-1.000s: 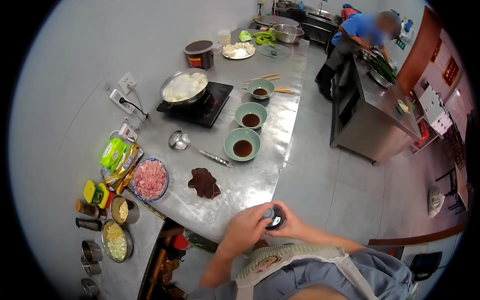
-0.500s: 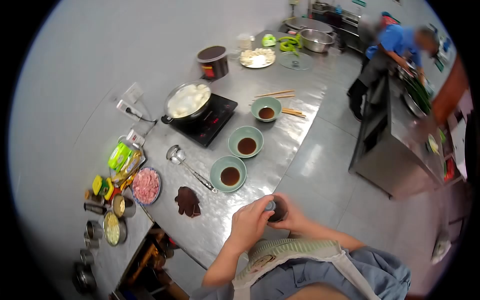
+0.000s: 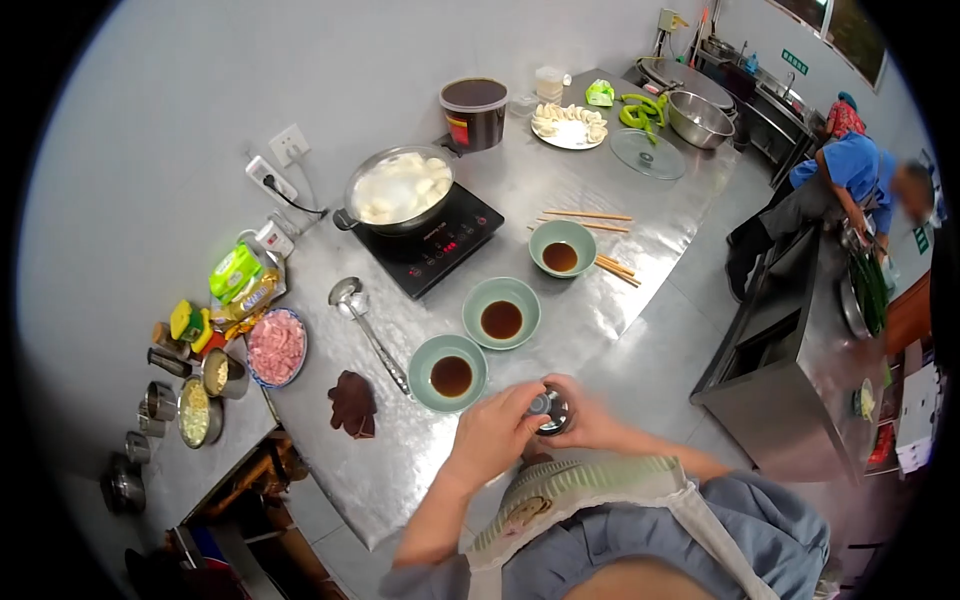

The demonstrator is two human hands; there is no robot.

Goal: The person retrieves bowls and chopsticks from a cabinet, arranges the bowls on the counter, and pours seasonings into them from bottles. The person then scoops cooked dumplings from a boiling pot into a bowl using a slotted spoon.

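Observation:
Close to my apron, at the steel table's near edge, both hands meet around a dark bottle (image 3: 553, 422) seen from above. My left hand (image 3: 492, 430) is closed, its thumb and fingers on the greyish cap (image 3: 540, 405). Wrapped about the bottle's far side is my right hand (image 3: 587, 418), slightly blurred. Just beyond them stand three green bowls with dark brown sauce: a near bowl (image 3: 447, 374), a middle bowl (image 3: 501, 313) and a far bowl (image 3: 562, 249). A slotted ladle (image 3: 370, 335) lies beside the near bowl.
A pan of dumplings (image 3: 400, 187) sits on a lit induction cooker (image 3: 437, 245). Minced meat (image 3: 276, 347), a brown cloth-like thing (image 3: 352, 404) and seasoning containers are left. Chopsticks (image 3: 590, 218), a dumpling plate (image 3: 569, 127) and a glass lid (image 3: 647, 154) lie farther back. A co-worker (image 3: 835, 185) bends over another counter.
My view has shifted, so the table and bowls sit differently in it. The bottle now shows a shinier, more upright top. Both hands stay around it.

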